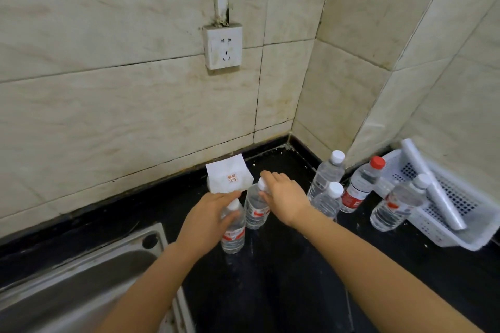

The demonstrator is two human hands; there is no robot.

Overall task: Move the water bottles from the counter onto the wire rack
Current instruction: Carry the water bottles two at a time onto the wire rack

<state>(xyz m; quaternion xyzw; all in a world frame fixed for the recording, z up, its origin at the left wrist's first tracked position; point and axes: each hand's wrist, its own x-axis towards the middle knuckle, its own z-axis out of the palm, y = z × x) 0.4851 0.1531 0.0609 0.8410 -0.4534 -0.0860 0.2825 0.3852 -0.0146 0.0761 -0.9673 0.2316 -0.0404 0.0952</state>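
a: how far is the task now?

b: i judge it is only at the start. i count six water bottles, and all of them are on the black table (284,278). none is on a wire rack, and the rack itself does not show in this view.

a: what do the hands do?

b: the left hand (208,213) has its fingers curled round the shoulder of the near bottle (233,235), which stands not far from the steel sink (94,278). the right hand (284,197) grips the second bottle (254,213) at its white cap, from above. these two bottles are just beside each other. i cannot tell if they are lifted already or rest on the table.

a: and the other four?

b: they are to the right, untouched. the tall white-cap bottle (327,173) is near the corner, with the short white-cap bottle (328,203) in front of it. the red-cap bottle (362,184) is beside them. the last bottle (397,203) stands against the white plastic basket (443,232).

a: so what is left?

b: almost everything, i think: these two must be carried over, then the four others.
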